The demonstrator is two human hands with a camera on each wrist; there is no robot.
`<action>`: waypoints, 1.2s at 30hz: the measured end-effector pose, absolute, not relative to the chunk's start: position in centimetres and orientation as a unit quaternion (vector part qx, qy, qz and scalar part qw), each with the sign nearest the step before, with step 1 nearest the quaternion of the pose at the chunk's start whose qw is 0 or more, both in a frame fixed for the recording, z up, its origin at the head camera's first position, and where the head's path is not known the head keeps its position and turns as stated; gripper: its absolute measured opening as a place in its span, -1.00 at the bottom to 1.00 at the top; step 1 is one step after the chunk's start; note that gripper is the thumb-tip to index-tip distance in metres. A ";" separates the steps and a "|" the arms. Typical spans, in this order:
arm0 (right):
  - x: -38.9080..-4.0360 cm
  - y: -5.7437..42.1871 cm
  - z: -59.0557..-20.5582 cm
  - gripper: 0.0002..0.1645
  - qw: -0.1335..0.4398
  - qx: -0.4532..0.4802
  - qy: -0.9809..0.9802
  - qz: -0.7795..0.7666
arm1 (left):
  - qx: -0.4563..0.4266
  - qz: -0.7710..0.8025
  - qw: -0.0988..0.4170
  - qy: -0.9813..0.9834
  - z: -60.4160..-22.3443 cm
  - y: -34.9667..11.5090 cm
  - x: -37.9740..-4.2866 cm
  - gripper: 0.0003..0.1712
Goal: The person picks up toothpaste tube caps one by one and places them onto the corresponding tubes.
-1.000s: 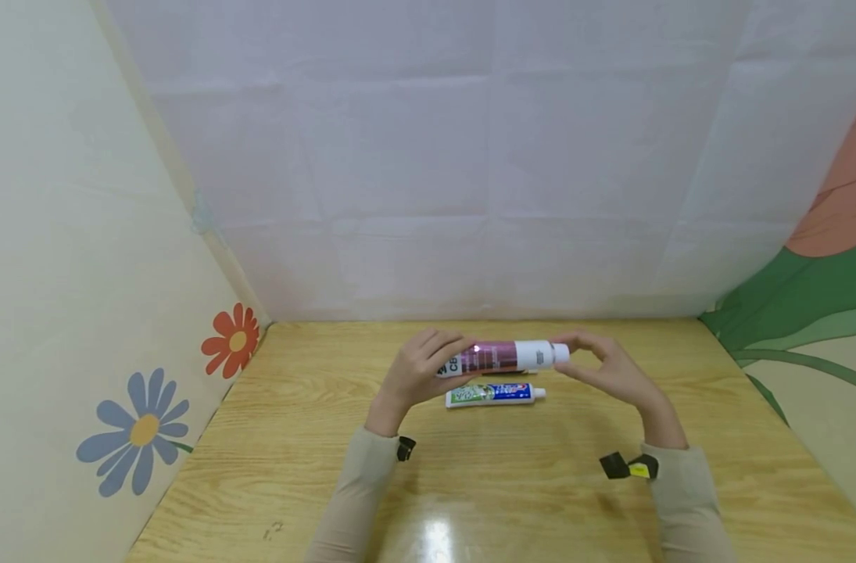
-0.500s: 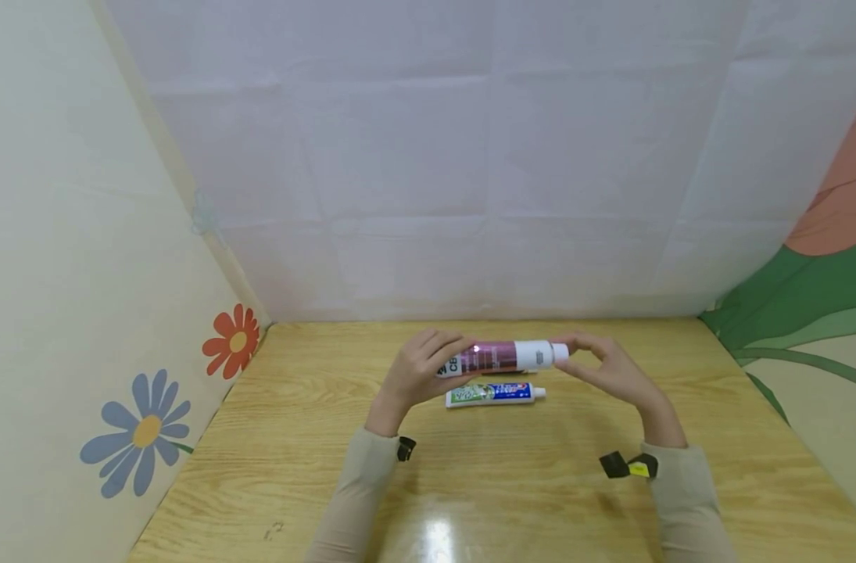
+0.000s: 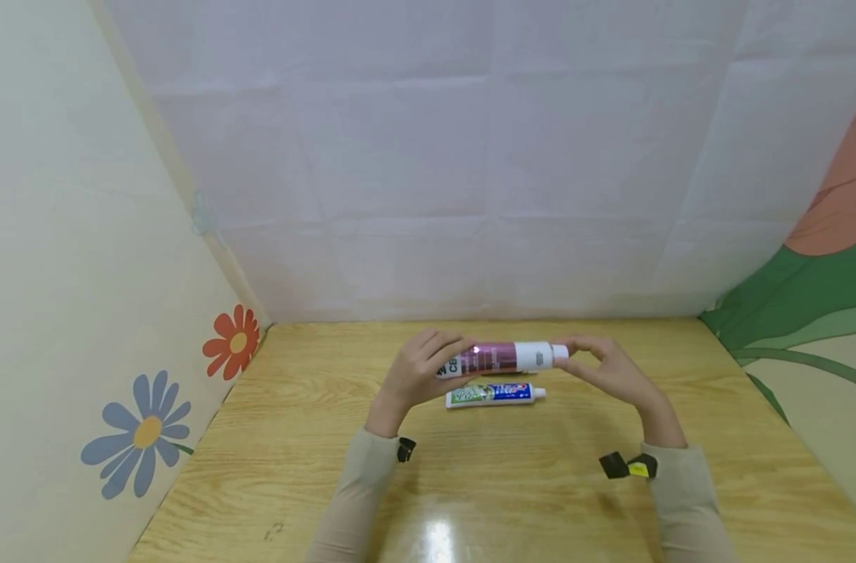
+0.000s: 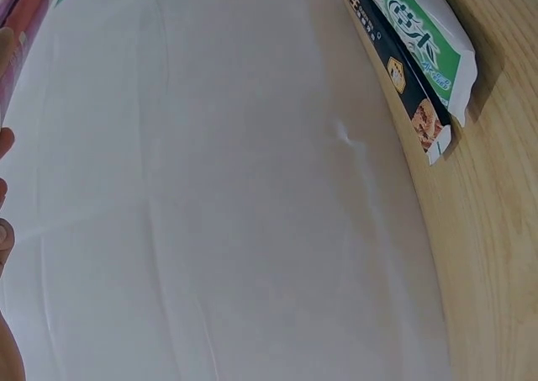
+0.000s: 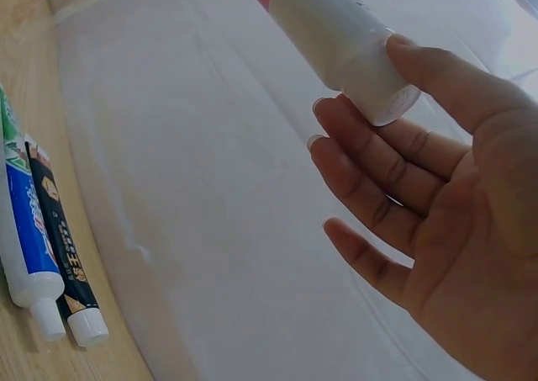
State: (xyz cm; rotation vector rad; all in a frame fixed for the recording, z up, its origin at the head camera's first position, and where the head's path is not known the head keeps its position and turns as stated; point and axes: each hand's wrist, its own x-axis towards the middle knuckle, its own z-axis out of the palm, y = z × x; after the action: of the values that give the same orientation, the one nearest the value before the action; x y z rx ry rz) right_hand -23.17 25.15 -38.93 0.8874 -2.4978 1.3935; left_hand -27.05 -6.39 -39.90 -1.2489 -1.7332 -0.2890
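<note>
My left hand grips the lower end of a pink and white toothpaste tube, held sideways above the table. At its other end, the thumb and fingers of my right hand pinch the white cap. The right wrist view shows the thumb on one side of the cap, fingers on the other. Below the held tube lies a green and blue toothpaste tube. Beside that lies a black toothpaste tube with a white cap, mostly hidden behind the held tube in the head view.
The wooden table reaches back to a pale hanging sheet. A wall with painted flowers stands on the left; a panel with painted green leaves is on the right.
</note>
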 end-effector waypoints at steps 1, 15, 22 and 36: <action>-23.5 25.3 -39.3 -0.75 0.074 0.295 -0.833 0.463 | -0.510 -0.118 0.474 -0.708 -39.9 -6.4 -27.1 -0.37; -24.5 25.9 -40.6 -0.79 0.068 0.292 -0.839 0.455 | -0.516 -0.111 0.485 -0.698 -39.9 -6.4 -27.1 -0.30; -24.5 25.8 -40.6 -0.82 0.066 0.291 -0.841 0.451 | -0.518 -0.111 0.483 -0.697 -39.8 -6.5 -27.0 -0.35; -24.8 25.8 -41.0 -0.85 0.072 0.290 -0.843 0.447 | -0.520 -0.104 0.486 -0.694 -39.9 -6.5 -27.1 -0.34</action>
State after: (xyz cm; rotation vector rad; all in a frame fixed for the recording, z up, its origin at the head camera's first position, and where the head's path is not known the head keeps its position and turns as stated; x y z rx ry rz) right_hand -24.77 25.80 -40.99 0.8726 -2.5336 1.3422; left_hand -27.10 -6.46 -39.90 -1.2654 -1.6898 -0.2543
